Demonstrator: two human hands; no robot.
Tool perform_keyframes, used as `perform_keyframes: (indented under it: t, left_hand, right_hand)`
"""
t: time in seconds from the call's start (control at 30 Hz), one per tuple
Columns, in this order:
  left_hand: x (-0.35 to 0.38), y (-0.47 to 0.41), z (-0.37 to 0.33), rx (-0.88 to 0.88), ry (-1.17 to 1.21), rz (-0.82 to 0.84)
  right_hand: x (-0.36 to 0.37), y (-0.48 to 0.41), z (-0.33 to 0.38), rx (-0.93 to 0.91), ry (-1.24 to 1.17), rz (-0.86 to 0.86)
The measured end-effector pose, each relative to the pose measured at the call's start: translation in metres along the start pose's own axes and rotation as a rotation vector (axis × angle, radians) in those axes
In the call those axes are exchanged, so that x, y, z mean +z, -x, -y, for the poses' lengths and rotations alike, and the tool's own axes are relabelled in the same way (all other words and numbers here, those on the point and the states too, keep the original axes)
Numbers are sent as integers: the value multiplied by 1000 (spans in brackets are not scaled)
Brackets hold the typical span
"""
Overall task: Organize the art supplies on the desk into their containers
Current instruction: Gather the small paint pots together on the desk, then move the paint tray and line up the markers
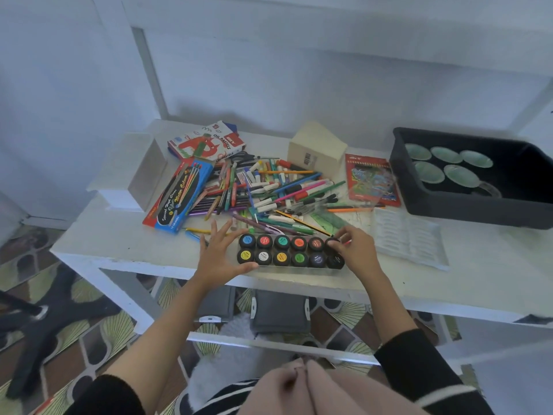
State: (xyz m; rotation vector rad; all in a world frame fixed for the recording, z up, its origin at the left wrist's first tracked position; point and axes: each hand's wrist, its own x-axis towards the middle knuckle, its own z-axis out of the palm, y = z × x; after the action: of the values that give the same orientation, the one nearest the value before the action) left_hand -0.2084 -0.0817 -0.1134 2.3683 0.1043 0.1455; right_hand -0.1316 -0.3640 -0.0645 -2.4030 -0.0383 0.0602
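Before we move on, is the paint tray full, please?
Full: tray holds two rows of six pots; right hand pinches corner pot.

Clear tray w/ 12 paint pots in 2 rows sits centre-frame at front of desk, loose pens & markers heaped just behind, oil pastels box and, prob., pencil box upper left.

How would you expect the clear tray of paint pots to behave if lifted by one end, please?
The clear tray looks thin, so it would probably flex under its paint pots. The pots seem loose in two rows, so tilting might spill them. On the smooth desk it should slide easily.
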Motion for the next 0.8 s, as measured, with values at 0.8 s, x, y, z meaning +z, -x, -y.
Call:
perform_keyframes:
  t: [0.8]
  left_hand:
    - [131,-32,-206,463,232,-210]
  right_hand:
    - [-109,18,-105,-103,-108,-357]
